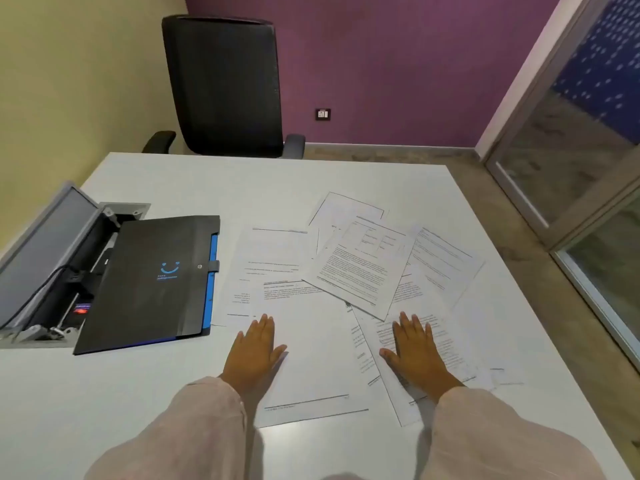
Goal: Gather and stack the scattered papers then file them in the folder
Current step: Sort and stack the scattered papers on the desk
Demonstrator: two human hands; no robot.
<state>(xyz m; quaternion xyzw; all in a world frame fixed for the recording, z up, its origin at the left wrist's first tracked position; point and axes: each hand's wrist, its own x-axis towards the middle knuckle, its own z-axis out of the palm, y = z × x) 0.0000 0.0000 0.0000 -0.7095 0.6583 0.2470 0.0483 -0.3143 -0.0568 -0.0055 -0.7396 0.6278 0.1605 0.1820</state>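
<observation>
black office chair behind white table | open cable box at left | wall socket

Printed paper sheets: about 7 can be told apart, overlapping in 1 loose spread toward the table's right edge; the exact count is unclear
Black folder: 1, closed, near the table's left edge
Hands: 2, the left hand and the right hand, each flat on a sheet
Open cable box: 1, at the left edge
Office chair: 1, beyond the far edge
White table: 1
Wall socket: 1
</observation>
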